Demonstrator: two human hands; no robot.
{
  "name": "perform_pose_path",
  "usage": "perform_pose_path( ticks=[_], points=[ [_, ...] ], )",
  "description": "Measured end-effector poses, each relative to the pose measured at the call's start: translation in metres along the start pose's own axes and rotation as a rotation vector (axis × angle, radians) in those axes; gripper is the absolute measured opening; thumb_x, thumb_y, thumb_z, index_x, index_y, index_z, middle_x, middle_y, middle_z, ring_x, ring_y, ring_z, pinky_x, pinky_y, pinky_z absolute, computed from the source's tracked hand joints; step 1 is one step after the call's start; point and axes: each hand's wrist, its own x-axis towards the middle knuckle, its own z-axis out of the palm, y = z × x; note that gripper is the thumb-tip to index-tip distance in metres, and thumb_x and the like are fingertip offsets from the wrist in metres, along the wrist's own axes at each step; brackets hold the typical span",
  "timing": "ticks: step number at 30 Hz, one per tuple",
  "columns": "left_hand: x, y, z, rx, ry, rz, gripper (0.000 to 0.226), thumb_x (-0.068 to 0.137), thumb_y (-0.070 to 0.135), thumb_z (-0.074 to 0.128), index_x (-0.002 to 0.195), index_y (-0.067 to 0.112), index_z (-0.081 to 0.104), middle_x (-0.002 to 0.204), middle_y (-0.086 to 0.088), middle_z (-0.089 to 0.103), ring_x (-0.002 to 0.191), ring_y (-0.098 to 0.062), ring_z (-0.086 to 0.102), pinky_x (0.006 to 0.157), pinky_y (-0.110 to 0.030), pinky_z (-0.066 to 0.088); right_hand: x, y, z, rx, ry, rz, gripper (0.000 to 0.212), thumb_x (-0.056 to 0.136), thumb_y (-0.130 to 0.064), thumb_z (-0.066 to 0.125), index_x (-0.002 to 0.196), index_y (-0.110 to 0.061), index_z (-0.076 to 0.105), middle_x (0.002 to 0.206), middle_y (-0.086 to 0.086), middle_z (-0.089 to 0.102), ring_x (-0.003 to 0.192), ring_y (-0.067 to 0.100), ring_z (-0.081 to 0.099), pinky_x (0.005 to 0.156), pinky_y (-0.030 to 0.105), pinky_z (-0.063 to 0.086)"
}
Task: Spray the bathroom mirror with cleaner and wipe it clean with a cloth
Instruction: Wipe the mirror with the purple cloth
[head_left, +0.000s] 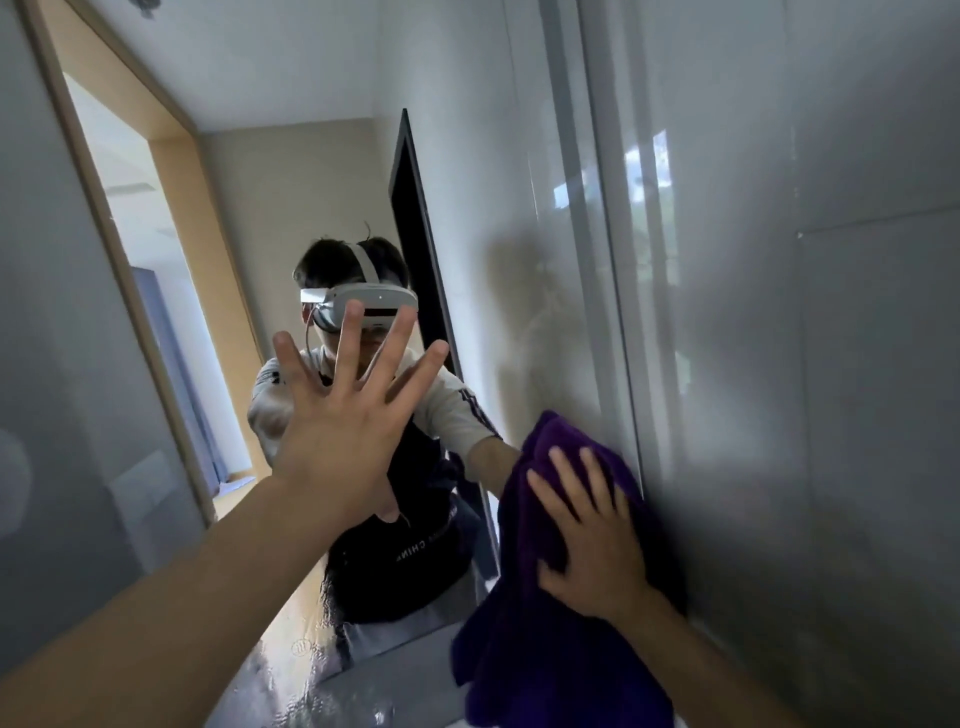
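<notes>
Left hand (337, 431) up front: fingers spread wide, palm seemingly flat on the mirror (322, 182), likely bracing the reach. Right hand (592, 540), fingers straight and slightly apart, presses the purple cloth (545, 649) against the mirror's right edge, wiping.

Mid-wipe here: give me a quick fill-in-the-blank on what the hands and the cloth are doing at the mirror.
1. The right hand presses a ____ cloth flat against the mirror.
2. The left hand holds nothing; its fingers are straight and ____ apart.
3. The cloth lies at the mirror's ____ edge, beside the grey wall.

Missing words: purple; spread; right
</notes>
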Motion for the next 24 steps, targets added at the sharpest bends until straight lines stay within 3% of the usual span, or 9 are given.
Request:
perform_pose_path(
  ticks=[3,7,10,12,14,16,18,21,24],
  points=[
    [0.001,0.0,0.0,0.004,0.003,0.0,0.173,0.046,0.079,0.084,0.144,0.028,-0.049,0.151,-0.01,-0.056,0.145,-0.051,-0.037,0.107,-0.088,0.004,0.028,0.012,-0.015,0.023,0.073,0.189,0.105,0.074,-0.053,0.049,0.163,-0.035,-0.004,0.172,0.002,-0.005,0.157,0.033,-0.002,0.122,0.065,0.016],
    [0.0,0.0,-0.002,0.005,-0.001,0.013,0.173,0.045,0.082,0.082,0.146,0.027,-0.047,0.15,-0.011,-0.057,0.145,-0.051,-0.037,0.107,-0.087,0.008,0.076,-0.029,-0.03,0.166,0.202,0.466,0.097,0.079,-0.045,0.043,0.163,-0.031,-0.003,0.172,0.009,0.001,0.157,0.038,-0.002,0.125,0.059,-0.001],
    [0.0,0.0,-0.002,0.007,-0.009,0.011,0.173,0.044,0.083,0.082,0.147,0.027,-0.046,0.149,-0.01,-0.058,0.145,-0.051,-0.037,0.108,-0.087,0.007,0.079,-0.068,-0.026,0.196,0.183,0.375,0.097,0.078,-0.042,0.045,0.164,-0.03,0.001,0.173,0.004,-0.008,0.158,0.034,-0.009,0.125,0.055,-0.009],
    [0.0,-0.001,-0.003,0.017,-0.014,0.016,0.173,0.044,0.083,0.082,0.146,0.028,-0.046,0.149,-0.01,-0.058,0.145,-0.051,-0.038,0.108,-0.087,0.006,0.055,-0.083,-0.014,0.161,0.095,0.16,0.099,0.077,-0.045,0.05,0.164,-0.031,0.004,0.173,0.001,-0.008,0.158,0.032,-0.01,0.125,0.055,-0.007],
    [0.0,-0.002,-0.004,0.018,0.0,0.023,0.174,0.042,0.084,0.081,0.147,0.028,-0.046,0.151,-0.01,-0.056,0.145,-0.05,-0.038,0.108,-0.087,0.006,0.016,-0.086,0.0,0.156,-0.018,0.015,0.101,0.077,-0.05,0.054,0.164,-0.035,0.005,0.173,-0.003,-0.007,0.157,0.024,-0.016,0.12,0.058,0.006],
    [-0.001,-0.002,-0.002,0.007,0.013,0.019,0.176,0.039,0.086,0.081,0.147,0.028,-0.046,0.153,-0.011,-0.054,0.145,-0.051,-0.038,0.108,-0.087,0.008,-0.028,-0.076,0.014,0.173,-0.104,-0.001,0.102,0.077,-0.052,0.059,0.163,-0.039,0.005,0.172,-0.009,-0.007,0.156,0.014,-0.021,0.111,0.058,0.026],
    [-0.001,-0.002,0.002,0.004,0.015,0.01,0.176,0.039,0.085,0.081,0.145,0.028,-0.048,0.153,-0.01,-0.054,0.145,-0.05,-0.038,0.108,-0.087,0.008,-0.052,-0.054,0.02,0.148,-0.121,0.04,0.105,0.074,-0.056,0.062,0.162,-0.04,0.006,0.172,-0.011,-0.005,0.156,0.011,-0.019,0.109,0.055,0.035],
    [0.0,0.0,0.001,-0.001,0.024,0.014,0.176,0.04,0.083,0.082,0.144,0.028,-0.049,0.154,-0.01,-0.053,0.147,-0.05,-0.034,0.108,-0.087,0.007,-0.049,-0.02,0.014,0.137,-0.067,0.158,0.107,0.072,-0.051,0.059,0.162,-0.039,0.004,0.173,-0.009,-0.004,0.158,0.018,-0.011,0.118,0.053,0.021],
    [0.001,0.0,0.003,-0.006,0.039,0.012,0.177,0.039,0.081,0.084,0.146,0.029,-0.047,0.156,-0.009,-0.051,0.147,-0.049,-0.035,0.108,-0.087,0.005,-0.015,-0.011,-0.003,0.259,0.113,0.431,0.099,0.071,-0.031,0.045,0.163,-0.032,0.008,0.172,-0.004,0.002,0.159,0.022,-0.004,0.127,0.05,0.004]
  ],
)
